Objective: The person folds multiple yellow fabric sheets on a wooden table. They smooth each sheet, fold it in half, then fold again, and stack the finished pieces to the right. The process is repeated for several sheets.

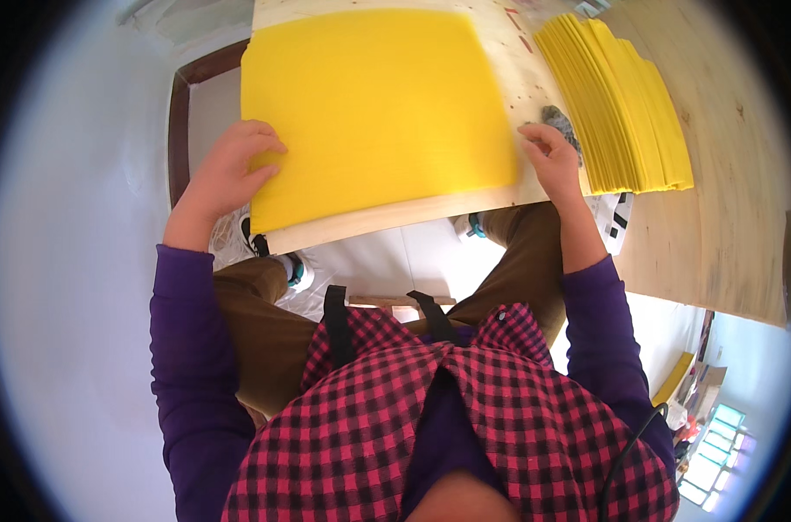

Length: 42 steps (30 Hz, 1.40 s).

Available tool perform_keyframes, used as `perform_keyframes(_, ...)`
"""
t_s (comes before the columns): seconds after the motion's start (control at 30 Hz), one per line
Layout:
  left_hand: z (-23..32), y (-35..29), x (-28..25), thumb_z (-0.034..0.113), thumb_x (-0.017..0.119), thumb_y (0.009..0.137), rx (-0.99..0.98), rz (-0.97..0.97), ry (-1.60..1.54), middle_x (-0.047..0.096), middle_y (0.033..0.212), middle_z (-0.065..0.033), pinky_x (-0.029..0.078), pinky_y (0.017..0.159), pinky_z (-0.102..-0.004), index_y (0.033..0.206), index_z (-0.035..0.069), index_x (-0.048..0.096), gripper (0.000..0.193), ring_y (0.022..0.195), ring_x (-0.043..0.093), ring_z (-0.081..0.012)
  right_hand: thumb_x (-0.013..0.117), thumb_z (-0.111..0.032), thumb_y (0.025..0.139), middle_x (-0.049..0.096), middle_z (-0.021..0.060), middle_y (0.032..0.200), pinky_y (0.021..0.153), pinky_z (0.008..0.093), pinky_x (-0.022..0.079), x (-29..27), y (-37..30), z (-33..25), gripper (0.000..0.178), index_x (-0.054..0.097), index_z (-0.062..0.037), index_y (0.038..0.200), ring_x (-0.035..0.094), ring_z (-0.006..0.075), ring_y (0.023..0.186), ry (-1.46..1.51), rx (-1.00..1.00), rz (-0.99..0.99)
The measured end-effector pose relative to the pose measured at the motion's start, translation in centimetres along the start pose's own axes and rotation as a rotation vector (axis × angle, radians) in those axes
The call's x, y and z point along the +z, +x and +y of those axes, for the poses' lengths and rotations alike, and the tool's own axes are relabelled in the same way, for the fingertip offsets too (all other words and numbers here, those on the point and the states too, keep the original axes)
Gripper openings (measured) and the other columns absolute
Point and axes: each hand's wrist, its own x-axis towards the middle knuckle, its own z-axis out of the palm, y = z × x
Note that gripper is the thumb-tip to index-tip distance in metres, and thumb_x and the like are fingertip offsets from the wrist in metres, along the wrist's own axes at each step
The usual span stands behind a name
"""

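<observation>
A large yellow sheet (378, 113) lies flat on a pale wooden board in front of me. My left hand (234, 170) rests at the sheet's left edge, thumb and fingers apart, fingertips over the yellow surface. Just off the right edge hovers my right hand (552, 161), its fingers curved and slightly apart with nothing visible between them. A mottled grey, fuzzy lump (559, 126) sits directly behind the right hand, which partly covers it. Whether the yellow piece is one layer or several cannot be made out.
To the right, a pile of folded yellow sheets (617, 113) stands on the plywood table (700, 252). The board's near edge (360, 224) runs above my knees. A brown-framed opening (180, 130) is at the left, beside a pale wall (73, 261). Clear plastic (230, 244) lies below.
</observation>
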Motion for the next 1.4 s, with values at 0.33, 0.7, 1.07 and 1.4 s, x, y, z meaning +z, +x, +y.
perform_keyframes(0.33, 0.5, 0.2, -0.2, -0.003, 0.067, 0.072, -0.026, 0.007, -0.039, 0.059, 0.105, -0.0119, 0.043, 0.092, -0.0361, 0.097, 0.003, 0.062, 0.026, 0.105, 0.054, -0.0309, 0.067, -0.004, 0.080, 0.062, 0.0074, 0.099, 0.079, 0.0289, 0.050, 1.4, 1.5, -1.2, 0.017, 0.066, -0.0023, 0.097, 0.062, 0.0205, 0.091, -0.094, -0.074, -0.170)
perform_keyframes(0.7, -0.6, 0.1, 0.1, -0.002, 0.068, 0.075, 0.073, 0.083, -0.017, 0.063, 0.104, -0.0114, 0.046, 0.089, -0.0361, 0.094, 0.003, 0.063, 0.021, 0.102, 0.058, -0.0297, 0.066, -0.005, 0.080, 0.062, 0.0130, 0.089, 0.078, 0.0362, 0.048, 1.9, 2.1, -0.7, 0.010, 0.065, -0.0022, 0.089, 0.059, 0.0314, 0.088, -0.294, -0.295, -0.096)
perform_keyframes(1.07, -0.5, 0.0, 0.1, -0.001, 0.067, 0.079, 0.013, 0.070, -0.017, 0.064, 0.102, -0.0092, 0.048, 0.088, -0.0340, 0.092, 0.002, 0.065, 0.014, 0.101, 0.059, -0.0268, 0.066, -0.005, 0.081, 0.063, 0.0117, 0.099, 0.084, 0.0352, 0.048, 2.4, 1.9, -1.4, 0.012, 0.065, -0.0029, 0.093, 0.059, 0.0299, 0.097, -0.315, -0.361, -0.087)
perform_keyframes(1.4, -0.3, 0.0, 0.2, -0.002, 0.065, 0.082, -0.121, 0.075, -0.137, 0.065, 0.099, -0.0079, 0.048, 0.085, -0.0314, 0.091, 0.002, 0.064, 0.010, 0.096, 0.060, -0.0232, 0.066, -0.002, 0.081, 0.064, 0.0108, 0.095, 0.083, 0.0340, 0.048, 2.5, 2.2, -1.0, 0.010, 0.063, -0.0028, 0.091, 0.060, 0.0286, 0.094, -0.301, -0.393, -0.070)
